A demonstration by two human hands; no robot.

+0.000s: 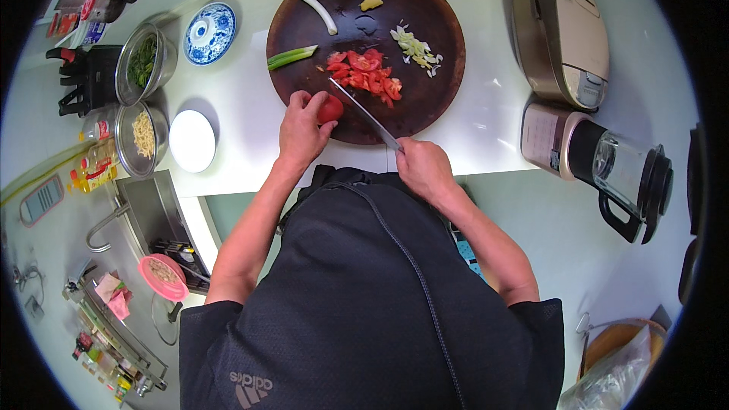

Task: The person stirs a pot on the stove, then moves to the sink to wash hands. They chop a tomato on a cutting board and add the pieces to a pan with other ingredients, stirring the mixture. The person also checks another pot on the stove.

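A round dark wooden cutting board (421, 108) lies on the white counter before me. At its near left edge my left hand (303, 128) grips a red tomato (331, 109). My right hand (424, 165) is closed around the handle of a kitchen knife (367, 115), its blade slanting up and left over the board, with the tip close to the tomato. Just beyond the blade sits a heap of cut tomato pieces (367, 74). Chopped pale scallion or garlic (414, 48) lies to the right. A white scallion stalk (314, 8), a green scallion piece (292, 57) and a ginger piece (371, 3) rest farther back.
To the left stand a blue-and-white dish (209, 33), a white plate (192, 141), a bowl of leafy greens (142, 62) and a bowl of pale shreds (142, 135), near a sink (156, 205). A rice cooker (575, 40) and a blender (618, 165) are at the right.
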